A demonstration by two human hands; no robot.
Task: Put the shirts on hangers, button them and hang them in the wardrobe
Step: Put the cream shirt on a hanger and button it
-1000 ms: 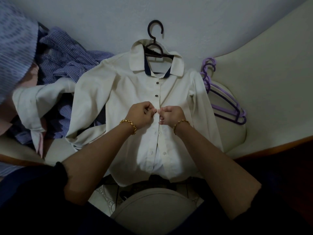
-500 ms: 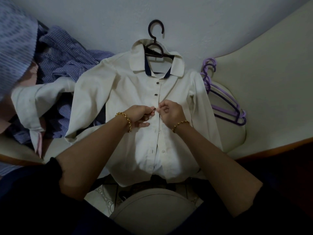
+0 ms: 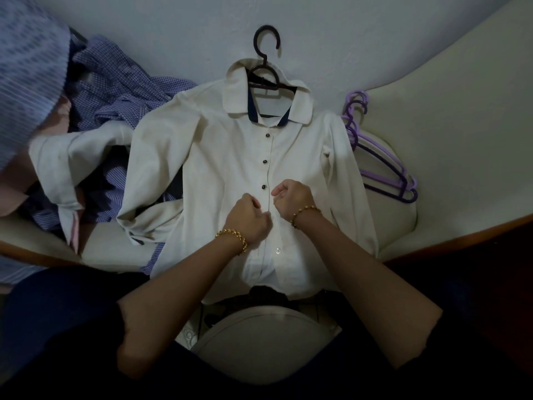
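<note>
A cream shirt point(image 3: 219, 157) lies flat, face up, on a pale sofa seat, with a black hanger point(image 3: 264, 70) inside its collar. Three dark buttons down the placket are fastened; the lower placket lies open with a clear button point(image 3: 277, 250) showing. My left hand point(image 3: 249, 216) has curled fingers gripping the left placket edge below the third button. Just to the right of the placket, my right hand point(image 3: 290, 199) pinches the right edge with curled fingers. Both wrists wear gold bracelets.
A heap of blue checked and striped shirts point(image 3: 115, 90) lies at the left, with a white sleeve point(image 3: 72, 151) over it. Purple hangers point(image 3: 380, 168) are stacked at the right. The sofa back point(image 3: 432, 90) rises on the right; a round white stool point(image 3: 265, 345) is below.
The third button is now fastened. Both hands have let go of it and moved down the placket, a little apart, to the stretch below it.
</note>
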